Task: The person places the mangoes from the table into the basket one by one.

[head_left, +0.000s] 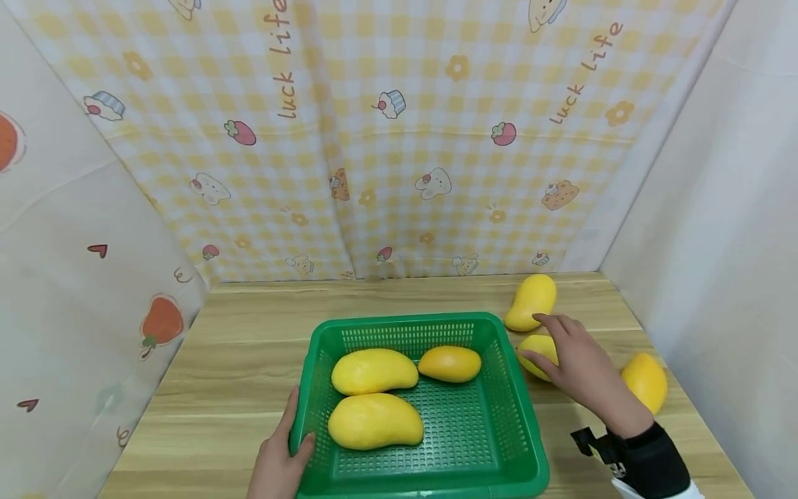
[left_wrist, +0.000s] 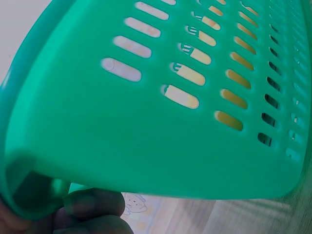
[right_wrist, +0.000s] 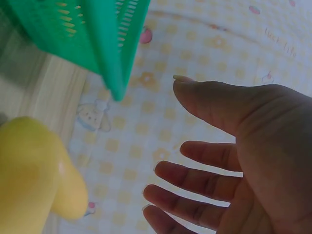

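A green plastic basket (head_left: 517, 416) stands on the table with three yellow mangoes inside: two large ones (head_left: 374, 371) (head_left: 375, 421) at its left and a smaller, more orange one (head_left: 449, 364) at the back. My left hand (head_left: 280, 454) grips the basket's left rim, thumb over the inside and fingers along the outer wall. Over the mango (head_left: 535, 353) just right of the basket hovers my right hand (head_left: 576, 360), thumb and fingers spread apart with nothing between them. In the right wrist view that hand (right_wrist: 234, 156) is apart from the mangoes (right_wrist: 29, 175).
Another mango (head_left: 533, 301) lies at the back right of the wooden table (head_left: 249, 346), and one more (head_left: 645, 382) near its right edge, behind my right wrist. A checked cloth (head_left: 399, 208) hangs along the back, and white cloths (head_left: 717, 242) flank the sides.
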Motion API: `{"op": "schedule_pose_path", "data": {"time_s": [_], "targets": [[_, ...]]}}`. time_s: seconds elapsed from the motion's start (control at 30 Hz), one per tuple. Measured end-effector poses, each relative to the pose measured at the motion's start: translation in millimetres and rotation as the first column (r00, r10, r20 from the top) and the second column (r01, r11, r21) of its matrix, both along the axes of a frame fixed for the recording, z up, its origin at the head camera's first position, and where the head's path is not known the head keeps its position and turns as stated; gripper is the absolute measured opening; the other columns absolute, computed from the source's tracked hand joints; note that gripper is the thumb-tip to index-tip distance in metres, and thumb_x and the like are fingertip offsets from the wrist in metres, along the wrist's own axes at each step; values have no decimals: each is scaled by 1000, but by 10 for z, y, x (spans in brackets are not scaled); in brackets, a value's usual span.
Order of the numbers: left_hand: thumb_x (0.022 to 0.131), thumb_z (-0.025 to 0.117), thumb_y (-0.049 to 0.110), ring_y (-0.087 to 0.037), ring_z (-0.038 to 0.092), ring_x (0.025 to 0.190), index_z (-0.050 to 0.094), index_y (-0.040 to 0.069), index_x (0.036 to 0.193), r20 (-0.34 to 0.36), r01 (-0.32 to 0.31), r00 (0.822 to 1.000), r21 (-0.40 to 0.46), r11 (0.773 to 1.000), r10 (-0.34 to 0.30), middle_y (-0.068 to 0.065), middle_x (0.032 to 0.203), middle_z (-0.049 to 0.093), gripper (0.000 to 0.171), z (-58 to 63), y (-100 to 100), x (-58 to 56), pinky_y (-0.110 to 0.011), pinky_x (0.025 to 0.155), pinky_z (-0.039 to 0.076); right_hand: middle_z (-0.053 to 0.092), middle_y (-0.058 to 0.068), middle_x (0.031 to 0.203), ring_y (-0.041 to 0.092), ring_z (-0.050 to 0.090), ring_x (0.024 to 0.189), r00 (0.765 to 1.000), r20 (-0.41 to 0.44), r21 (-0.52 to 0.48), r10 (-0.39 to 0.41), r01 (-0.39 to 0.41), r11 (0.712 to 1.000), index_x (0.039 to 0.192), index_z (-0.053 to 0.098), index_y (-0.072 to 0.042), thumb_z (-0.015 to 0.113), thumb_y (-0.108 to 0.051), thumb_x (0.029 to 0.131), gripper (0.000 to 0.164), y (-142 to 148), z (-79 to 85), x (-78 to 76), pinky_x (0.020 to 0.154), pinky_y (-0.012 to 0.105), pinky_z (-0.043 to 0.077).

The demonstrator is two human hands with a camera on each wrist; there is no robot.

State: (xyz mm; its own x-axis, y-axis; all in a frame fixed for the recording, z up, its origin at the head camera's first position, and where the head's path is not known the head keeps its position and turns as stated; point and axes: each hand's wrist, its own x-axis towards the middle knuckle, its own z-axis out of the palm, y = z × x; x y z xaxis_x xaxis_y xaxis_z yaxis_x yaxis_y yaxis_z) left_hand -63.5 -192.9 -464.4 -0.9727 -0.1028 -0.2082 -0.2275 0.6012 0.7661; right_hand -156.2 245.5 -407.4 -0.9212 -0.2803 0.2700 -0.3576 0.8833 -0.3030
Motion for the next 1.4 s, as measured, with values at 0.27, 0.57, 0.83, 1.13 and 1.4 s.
{"op": "schedule_pose_path", "data": {"time_s": [0.27, 0.57, 0.83, 1.13, 1.4], "targets": [[93, 57, 10, -23, 63, 75, 9, 10, 155, 1, -1, 1000, 8, 1000, 1, -35, 114, 57, 79, 25, -8, -7, -35, 59, 51, 52, 27, 120, 44, 51, 107, 998, 66, 12, -22, 21, 1000, 132, 47, 6, 74, -28, 84, 65, 101, -72, 18, 85, 55, 43], [93, 58, 10, -22, 63, 76, 9, 10, 155, 5, -2, 1000, 18, 1000, 2, -35, 118, 56, 79, -2, -2, -5, -35, 59, 52, 52, 27, 119, 44, 50, 107, 987, 155, 19, -40, 37, 999, 128, 49, 6, 76, -28, 82, 64, 203, -221, 33, 85, 55, 43], [93, 57, 9, -23, 63, 77, 9, 9, 155, 2, 1, 1000, 21, 1000, -1, -37, 124, 51, 78, 16, -1, 0, -36, 60, 52, 51, 28, 118, 44, 50, 106, 986, 164, 26, -41, 37, 999, 129, 48, 6, 78, -25, 79, 66, 248, -293, 61, 84, 54, 43], [93, 57, 9, -24, 64, 78, 9, 11, 155, 24, -9, 1000, 25, 1000, 8, -36, 121, 53, 78, 21, 3, 3, -36, 60, 52, 48, 29, 121, 46, 47, 109, 980, 192, 25, -55, 51, 998, 129, 47, 6, 79, -26, 78, 69, 296, -364, 15, 83, 56, 43], [93, 57, 9, -24, 64, 76, 8, 11, 155, 25, -7, 1000, 37, 999, 6, -35, 117, 56, 79, 13, 2, -5, -36, 59, 52, 47, 32, 121, 47, 46, 109, 978, 201, 29, -61, 56, 998, 129, 46, 11, 81, -21, 76, 71, 326, -467, -53, 87, 57, 41]]}}
